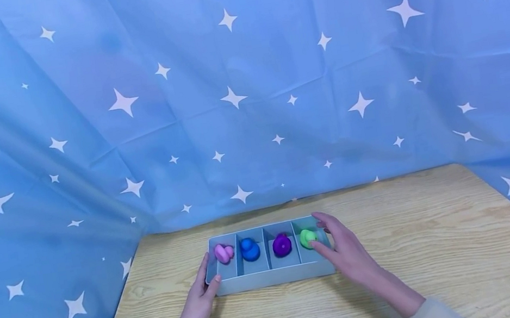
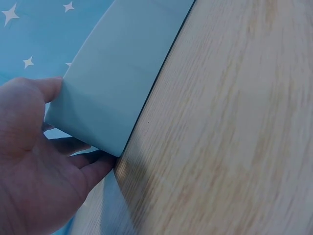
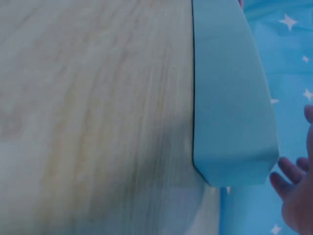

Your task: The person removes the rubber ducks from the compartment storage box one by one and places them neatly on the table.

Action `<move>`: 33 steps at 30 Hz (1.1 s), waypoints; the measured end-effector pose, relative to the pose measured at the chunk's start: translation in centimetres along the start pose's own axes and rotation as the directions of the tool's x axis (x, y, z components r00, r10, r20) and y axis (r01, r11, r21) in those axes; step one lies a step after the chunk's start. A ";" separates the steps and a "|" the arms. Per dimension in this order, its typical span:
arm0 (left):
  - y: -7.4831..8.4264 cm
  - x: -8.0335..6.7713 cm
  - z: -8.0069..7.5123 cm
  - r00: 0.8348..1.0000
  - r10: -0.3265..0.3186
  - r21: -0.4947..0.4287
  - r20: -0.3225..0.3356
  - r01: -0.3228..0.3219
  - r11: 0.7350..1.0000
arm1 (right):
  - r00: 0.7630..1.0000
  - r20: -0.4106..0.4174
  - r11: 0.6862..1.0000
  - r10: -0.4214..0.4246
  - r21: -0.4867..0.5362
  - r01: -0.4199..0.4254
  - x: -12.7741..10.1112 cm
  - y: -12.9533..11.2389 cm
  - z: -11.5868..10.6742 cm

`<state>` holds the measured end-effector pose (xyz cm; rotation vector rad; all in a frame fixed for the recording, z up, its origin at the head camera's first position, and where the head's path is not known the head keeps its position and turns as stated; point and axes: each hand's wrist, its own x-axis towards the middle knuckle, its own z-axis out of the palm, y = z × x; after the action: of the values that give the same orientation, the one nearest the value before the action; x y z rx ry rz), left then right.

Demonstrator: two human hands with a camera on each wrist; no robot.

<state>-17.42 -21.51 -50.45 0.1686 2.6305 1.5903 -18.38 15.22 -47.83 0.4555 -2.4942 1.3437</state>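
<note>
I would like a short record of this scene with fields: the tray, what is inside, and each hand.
tray: light blue tray, four compartments, on the wooden table
contents, left to right: pink toy, blue toy, purple toy, green toy
left hand: thumb and fingers grip the tray's left end
right hand: at the tray's right end, fingers by the green toy; grip unclear

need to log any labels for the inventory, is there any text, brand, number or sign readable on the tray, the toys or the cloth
None: no word, brand, number or sign can be read in any view.
Tray: plain blue walls, no label showing.
Pink, blue, purple and green toys: no markings visible.
Backdrop cloth: only white star shapes, no lettering.
Wooden table: bare grain.
</note>
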 end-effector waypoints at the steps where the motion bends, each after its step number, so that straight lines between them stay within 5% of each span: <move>1: 0.0 0.0 0.0 1.000 0.000 -0.001 -0.001 0.000 1.000 | 1.000 0.008 1.000 0.001 0.009 -0.001 0.3 -0.1 0.0; 14: 0.1 0.1 0.1 1.000 -0.012 0.001 0.004 0.012 1.000 | 0.975 0.221 0.998 -0.030 -0.048 0.041 4.1 1.1 -1.1; 23: 0.0 0.1 0.1 1.000 -0.018 -0.003 0.009 0.018 1.000 | 0.944 0.326 0.995 0.050 -0.101 -0.018 5.0 1.6 -1.2; 33: 0.1 0.0 0.0 1.000 -0.019 -0.007 0.011 0.019 1.000 | 0.915 0.404 0.977 -0.005 -0.193 0.090 5.5 2.3 -1.2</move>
<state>-17.39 -21.46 -50.35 0.1508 2.6102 1.5874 -24.23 16.62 -46.85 0.8097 -2.8905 1.0355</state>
